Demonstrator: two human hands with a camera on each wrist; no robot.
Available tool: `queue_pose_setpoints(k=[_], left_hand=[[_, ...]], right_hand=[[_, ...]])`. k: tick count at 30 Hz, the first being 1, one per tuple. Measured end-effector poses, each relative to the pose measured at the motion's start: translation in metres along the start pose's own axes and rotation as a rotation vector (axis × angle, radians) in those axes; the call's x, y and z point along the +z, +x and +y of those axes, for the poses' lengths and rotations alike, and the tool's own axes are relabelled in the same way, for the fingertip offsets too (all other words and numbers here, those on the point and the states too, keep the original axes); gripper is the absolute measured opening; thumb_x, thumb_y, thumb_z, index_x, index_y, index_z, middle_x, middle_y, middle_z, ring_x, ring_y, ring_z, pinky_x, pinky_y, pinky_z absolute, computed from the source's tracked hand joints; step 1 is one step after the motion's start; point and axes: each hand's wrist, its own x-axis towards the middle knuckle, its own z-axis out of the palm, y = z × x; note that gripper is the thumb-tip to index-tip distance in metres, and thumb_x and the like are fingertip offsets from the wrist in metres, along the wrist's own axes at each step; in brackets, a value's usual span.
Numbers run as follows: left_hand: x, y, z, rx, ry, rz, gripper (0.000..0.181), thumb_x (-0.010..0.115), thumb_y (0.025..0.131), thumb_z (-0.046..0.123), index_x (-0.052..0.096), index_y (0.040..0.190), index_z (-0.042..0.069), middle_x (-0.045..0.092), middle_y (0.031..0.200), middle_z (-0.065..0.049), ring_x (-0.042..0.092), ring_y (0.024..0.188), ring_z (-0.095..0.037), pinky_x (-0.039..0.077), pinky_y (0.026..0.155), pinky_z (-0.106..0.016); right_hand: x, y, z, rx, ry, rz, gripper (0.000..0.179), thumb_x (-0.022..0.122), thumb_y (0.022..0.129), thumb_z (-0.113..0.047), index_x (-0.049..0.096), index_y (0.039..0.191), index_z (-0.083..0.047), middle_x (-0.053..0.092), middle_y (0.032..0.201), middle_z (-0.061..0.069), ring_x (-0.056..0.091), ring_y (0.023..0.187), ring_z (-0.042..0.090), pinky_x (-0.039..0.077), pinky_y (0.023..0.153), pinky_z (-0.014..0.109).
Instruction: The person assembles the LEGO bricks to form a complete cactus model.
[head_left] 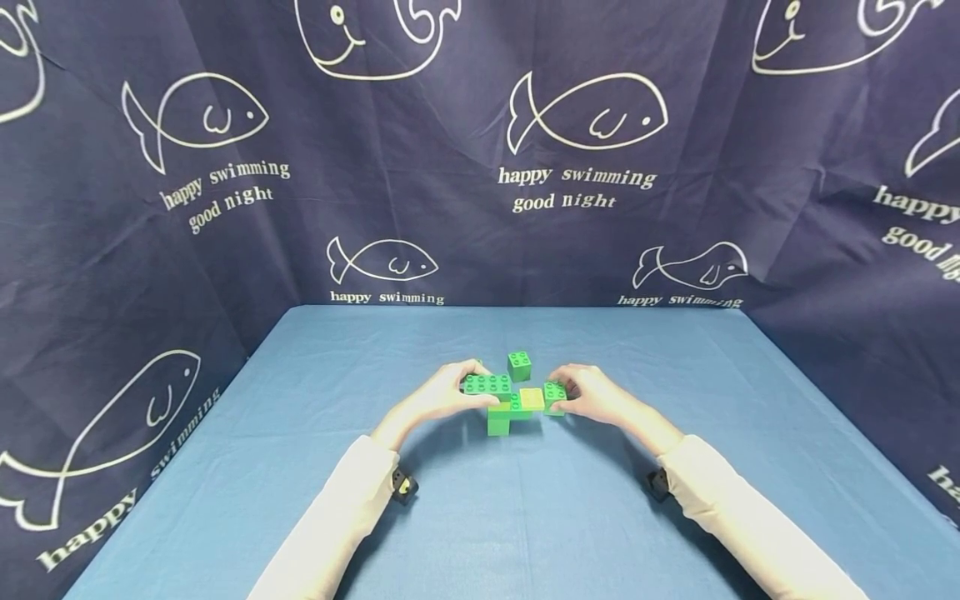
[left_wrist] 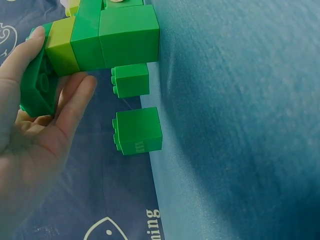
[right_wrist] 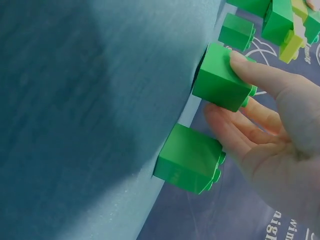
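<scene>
My left hand [head_left: 442,392] grips a long green toy building brick [head_left: 487,384], its thumb on one side and fingers on the other. The brick meets a yellow-green brick [left_wrist: 63,46] of a joined structure, with green bricks [left_wrist: 129,37] beneath. A yellow-topped piece [head_left: 531,398] juts out on the structure's right side. Just beyond it, my right hand [head_left: 596,393] pinches a small green brick [right_wrist: 222,80] between thumb and fingers, studs up. Whether that brick touches the table cannot be told.
Behind the structure stands a loose green brick [head_left: 519,365]. Another green brick [left_wrist: 140,131] appears in the left wrist view, and one more [right_wrist: 190,157] beside my right fingers. Blue cloth covers the table [head_left: 480,517]; a dark fish-print curtain [head_left: 465,200] hangs behind.
</scene>
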Motion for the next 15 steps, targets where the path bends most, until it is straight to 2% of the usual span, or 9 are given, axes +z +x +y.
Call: queue_pose_setpoints(k=[5, 15], left_hand=[[0.000, -0.001, -0.001, -0.008, 0.001, -0.004, 0.029, 0.076, 0.078, 0.031, 0.064, 0.100, 0.016, 0.065, 0.095, 0.004, 0.058, 0.087, -0.009, 0.048, 0.081, -0.026], [-0.001, -0.001, 0.001, -0.009, -0.007, -0.004, 0.030, 0.077, 0.078, 0.029, 0.064, 0.101, 0.014, 0.065, 0.091, 0.003, 0.057, 0.083, -0.009, 0.048, 0.079, -0.025]], right_hand=[[-0.001, 0.001, 0.003, 0.023, -0.008, 0.024, 0.033, 0.080, 0.072, -0.014, 0.064, 0.097, 0.002, 0.064, 0.082, 0.009, 0.062, 0.074, 0.021, 0.054, 0.066, 0.029], [-0.013, 0.001, -0.001, -0.034, -0.035, 0.106, 0.036, 0.081, 0.071, -0.015, 0.066, 0.100, 0.001, 0.064, 0.083, 0.007, 0.062, 0.074, 0.019, 0.055, 0.068, 0.028]])
